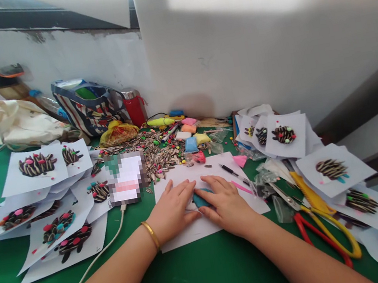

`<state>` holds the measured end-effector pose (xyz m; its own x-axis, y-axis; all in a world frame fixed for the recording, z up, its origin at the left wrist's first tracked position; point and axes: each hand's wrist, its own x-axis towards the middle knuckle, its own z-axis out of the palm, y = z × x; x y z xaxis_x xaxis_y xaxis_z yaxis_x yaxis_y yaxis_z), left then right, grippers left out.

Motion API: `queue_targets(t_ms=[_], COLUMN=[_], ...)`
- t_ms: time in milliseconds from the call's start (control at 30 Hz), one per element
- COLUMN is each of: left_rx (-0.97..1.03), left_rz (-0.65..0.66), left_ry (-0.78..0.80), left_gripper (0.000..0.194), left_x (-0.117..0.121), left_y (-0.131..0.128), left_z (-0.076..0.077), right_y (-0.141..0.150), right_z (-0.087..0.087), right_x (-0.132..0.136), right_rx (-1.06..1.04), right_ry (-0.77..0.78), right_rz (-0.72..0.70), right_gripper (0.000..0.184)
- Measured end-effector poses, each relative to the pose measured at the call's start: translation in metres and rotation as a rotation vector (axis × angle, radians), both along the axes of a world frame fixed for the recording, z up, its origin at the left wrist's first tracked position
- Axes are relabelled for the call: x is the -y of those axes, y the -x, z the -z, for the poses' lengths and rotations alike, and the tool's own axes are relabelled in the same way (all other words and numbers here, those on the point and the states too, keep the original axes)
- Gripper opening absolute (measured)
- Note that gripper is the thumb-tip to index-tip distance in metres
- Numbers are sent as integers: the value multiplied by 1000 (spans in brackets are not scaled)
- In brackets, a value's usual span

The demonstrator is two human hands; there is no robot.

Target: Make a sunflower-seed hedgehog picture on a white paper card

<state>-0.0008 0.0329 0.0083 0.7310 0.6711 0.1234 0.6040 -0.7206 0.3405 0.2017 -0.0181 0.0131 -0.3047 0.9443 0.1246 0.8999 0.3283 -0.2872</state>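
Observation:
A white sheet of paper (pixel 187 237) lies in front of me with both hands on it. A flat blue patch (pixel 202 196), which looks like modelling clay, sits on the sheet between my hands. My left hand (pixel 173 207) rests at its left edge, fingers stretched out and thumb pointing inward. My right hand (pixel 226 205) lies over its right side with fingers extended, partly covering it. A black pen (pixel 228 169) and a pink strip (pixel 241 187) lie on the paper to the right. Near its top edge is one sunflower seed (pixel 208 166).
Beyond the paper spread striped seeds (pixel 157 152) and coloured clay packs (pixel 191 144). Seed-decorated cards are stacked left (pixel 59 237) and right (pixel 331 170). Red-and-yellow-handled scissors (pixel 330 228) lie right. A cabled phone (pixel 125 177), a bag (pixel 90 107) and a red flask (pixel 135 108) stand left and behind.

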Motion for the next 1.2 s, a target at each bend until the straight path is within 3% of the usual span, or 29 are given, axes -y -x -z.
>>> queue_targets(t_ms=[433,633,1200], left_rx=[10,10,12], left_rz=[-8,-9,-23], left_ry=[2,9,26], left_gripper=[72,71,72], left_x=[-1,0,0], left_y=[0,0,-1], left_z=[1,0,-1], right_y=[3,3,3], right_z=[0,-2,-1], right_x=[1,2,1], right_rx=[5,-33,-29], right_ry=[-25,-24,-19], right_rz=[-12,-28,-32], right_gripper=[44,33,36])
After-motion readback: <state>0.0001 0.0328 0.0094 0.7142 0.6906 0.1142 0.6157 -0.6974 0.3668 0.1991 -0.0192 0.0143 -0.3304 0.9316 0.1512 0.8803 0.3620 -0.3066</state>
